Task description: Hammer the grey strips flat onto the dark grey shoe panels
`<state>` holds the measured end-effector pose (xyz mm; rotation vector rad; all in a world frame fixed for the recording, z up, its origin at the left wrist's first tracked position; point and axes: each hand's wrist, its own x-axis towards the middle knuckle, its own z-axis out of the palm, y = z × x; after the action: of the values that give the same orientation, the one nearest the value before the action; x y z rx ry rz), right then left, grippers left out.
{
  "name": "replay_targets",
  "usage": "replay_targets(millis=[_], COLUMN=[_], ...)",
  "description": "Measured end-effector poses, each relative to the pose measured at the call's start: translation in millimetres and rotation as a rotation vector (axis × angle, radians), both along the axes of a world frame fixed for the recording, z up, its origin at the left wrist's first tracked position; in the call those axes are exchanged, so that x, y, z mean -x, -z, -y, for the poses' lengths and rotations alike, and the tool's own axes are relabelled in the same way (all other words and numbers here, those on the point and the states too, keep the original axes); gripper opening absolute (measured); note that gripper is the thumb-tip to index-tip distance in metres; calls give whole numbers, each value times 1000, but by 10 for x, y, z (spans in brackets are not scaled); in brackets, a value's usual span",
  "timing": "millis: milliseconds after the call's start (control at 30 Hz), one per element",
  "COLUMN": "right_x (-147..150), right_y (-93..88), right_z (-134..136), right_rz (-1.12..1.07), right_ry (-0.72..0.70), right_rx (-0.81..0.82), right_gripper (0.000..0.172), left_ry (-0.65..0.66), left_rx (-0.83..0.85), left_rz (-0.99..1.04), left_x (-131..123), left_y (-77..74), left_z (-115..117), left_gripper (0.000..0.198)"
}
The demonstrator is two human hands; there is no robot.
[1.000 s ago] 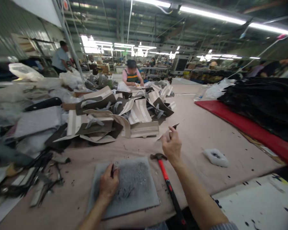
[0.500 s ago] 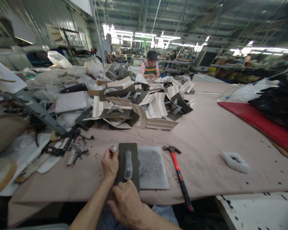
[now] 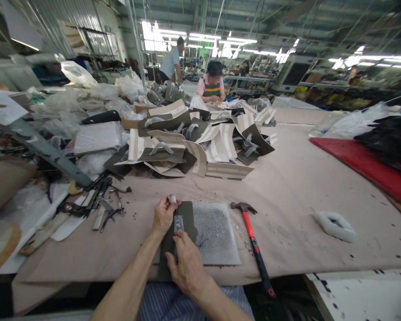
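The right hand (image 3: 186, 264) presses flat on the near end of a dark panel piece (image 3: 173, 236), fingers closed onto its grey strap (image 3: 178, 224); the left hand (image 3: 163, 213) pinches a small pale knob (image 3: 171, 198) at the far end; the panel lies half over a grey pad (image 3: 217, 234) on the table (image 3: 294, 187), a hammer (image 3: 254, 243) just beside; it looks light, thin and bendable, best held at the edges.

Bare forearms, no sleeves; seemingly blue-and-white striped cloth over the lap.
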<state>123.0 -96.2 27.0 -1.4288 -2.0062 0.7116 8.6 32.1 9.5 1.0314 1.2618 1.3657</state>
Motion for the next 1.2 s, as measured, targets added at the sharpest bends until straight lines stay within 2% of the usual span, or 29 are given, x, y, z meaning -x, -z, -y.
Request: replay_targets(millis=[100,233,367,467,633,700,800,900,967,1033,1100,1200], right_x=[-62,-181,-231,-317,-736,-1006,-1458,-1862,-2060,-2192,-2252,-2173], right_y=[-19,-149,-230,-207,-20,64,163,237,262,243,159,-83], right_z=[-29,-103,-52,8,23,7,-1,23,33,12,-48,-172], right_rz=[-86,-162,-191,-197,-119,-6,273,512,528,346,-12,-435], right_ry=[-27,-72,-90,-63,157,290,516,692,745,785,797,700], right_rx=[27,75,76,80,4,-72,-150,-41,82,239,448,669], right_gripper=[41,41,45,43,28,23,29,38,37,27,17,13], left_ry=[39,66,66,61,51,53,47,88,156,222,254,231], left_rx=[-1,-11,-21,-24,-24,-28,-47,-83,-120,-155,-184,-202], left_rz=[-44,-129,-183,-198,-199,-206,-280,-389,-442,-487,-522,-507], left_x=[11,17,11,2,-4,-7,-19,-22,-9,13,35,48], left_y=[11,25,35,40,60,61,30,-25,-50,-57,-50,-38], left_z=[-14,0,-3,-13,-21,-17,-6,-9,-21,-29,-23,5], left_gripper=[41,37,32,30,30,29,23,16,14,15,18,19])
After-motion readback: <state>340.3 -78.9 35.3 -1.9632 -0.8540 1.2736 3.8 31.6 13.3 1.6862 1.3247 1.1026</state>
